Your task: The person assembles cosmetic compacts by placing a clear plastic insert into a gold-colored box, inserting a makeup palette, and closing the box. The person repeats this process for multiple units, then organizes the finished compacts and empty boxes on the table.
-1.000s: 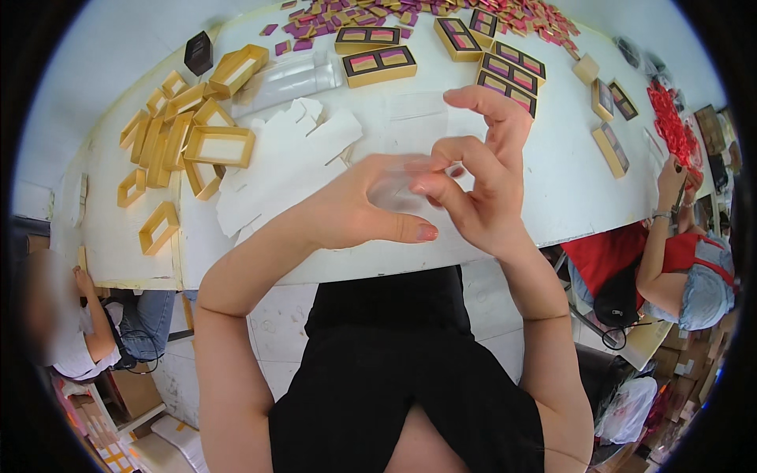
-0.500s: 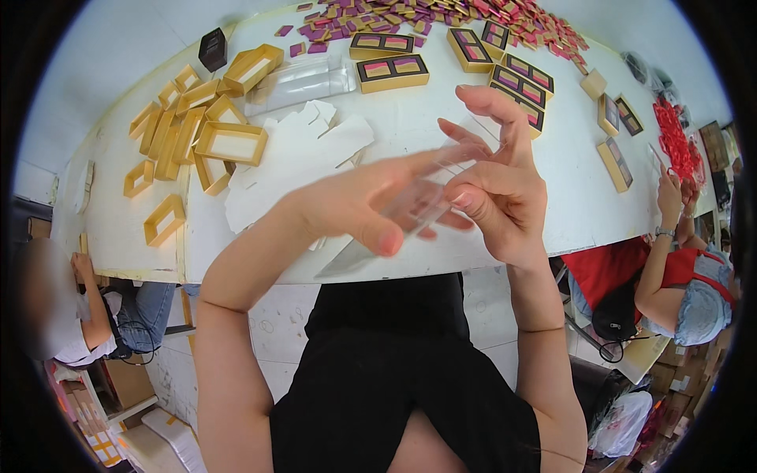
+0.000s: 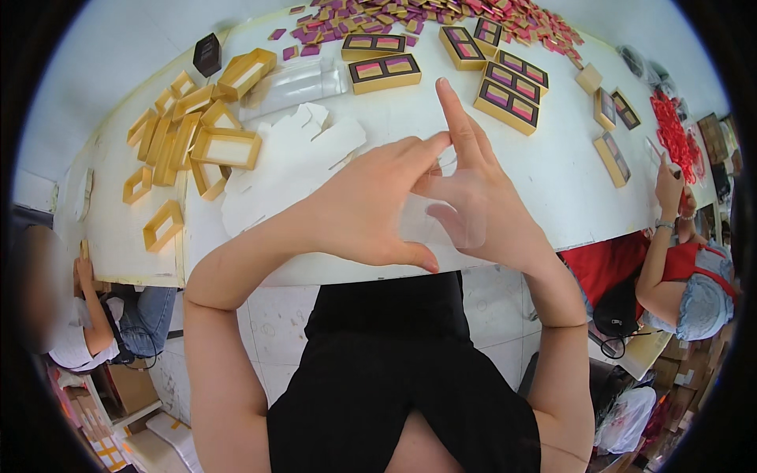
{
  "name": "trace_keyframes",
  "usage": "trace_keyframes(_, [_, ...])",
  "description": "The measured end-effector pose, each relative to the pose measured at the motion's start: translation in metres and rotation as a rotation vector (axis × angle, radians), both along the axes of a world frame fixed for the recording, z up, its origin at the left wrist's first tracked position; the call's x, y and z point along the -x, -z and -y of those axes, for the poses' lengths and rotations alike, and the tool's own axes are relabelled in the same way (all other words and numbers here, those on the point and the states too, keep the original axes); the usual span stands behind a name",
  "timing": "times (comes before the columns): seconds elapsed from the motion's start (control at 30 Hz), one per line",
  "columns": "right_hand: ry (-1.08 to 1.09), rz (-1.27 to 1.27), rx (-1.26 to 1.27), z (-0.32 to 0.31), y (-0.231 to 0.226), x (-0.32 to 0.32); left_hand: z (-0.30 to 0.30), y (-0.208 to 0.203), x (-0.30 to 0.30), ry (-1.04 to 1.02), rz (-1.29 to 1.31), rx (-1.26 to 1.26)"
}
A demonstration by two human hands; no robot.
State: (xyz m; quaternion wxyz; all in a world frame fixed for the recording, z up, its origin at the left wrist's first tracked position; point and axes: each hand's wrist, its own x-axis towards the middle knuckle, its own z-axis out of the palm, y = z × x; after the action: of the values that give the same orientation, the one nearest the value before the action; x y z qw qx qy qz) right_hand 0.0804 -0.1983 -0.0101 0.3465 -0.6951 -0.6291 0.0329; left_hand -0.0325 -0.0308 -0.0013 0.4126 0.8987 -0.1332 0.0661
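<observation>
Pinching thin clear plastic sheet piece point(image 3: 441, 221) between both hands above near edge of white worktop point(image 3: 552, 165). Left hand point(image 3: 371, 209) fingers grasp its left side; right hand point(image 3: 481, 205) grips right side, index finger raised. White die-cut card blanks point(image 3: 292, 162) just beyond; gold open box frames point(image 3: 189, 134) toward left edge; gold boxes with pink-purple inserts point(image 3: 505, 94) along far edge.

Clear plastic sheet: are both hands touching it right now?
Touching. The head view shows the clear plastic sheet pinched between the left hand and right hand, fingers overlapping its edges.
</observation>
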Motion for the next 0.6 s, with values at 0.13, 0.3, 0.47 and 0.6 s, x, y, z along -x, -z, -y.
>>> trace_keyframes(0.13, [-0.047,-0.171,-0.060,-0.006,0.009,-0.004,0.002,-0.002,-0.007,-0.038,0.098,-0.262])
trace_keyframes(0.3, [-0.150,-0.107,-0.057,-0.005,0.010,-0.011,-0.017,-0.004,-0.020,0.004,0.056,-0.024])
trace_keyframes(0.47, [-0.068,-0.266,-0.130,-0.002,0.005,-0.006,-0.028,-0.015,-0.024,-0.204,-0.163,0.413])
trace_keyframes(0.6, [-0.083,-0.713,-0.473,-0.015,0.010,0.012,-0.003,0.005,-0.025,-0.295,0.157,1.004])
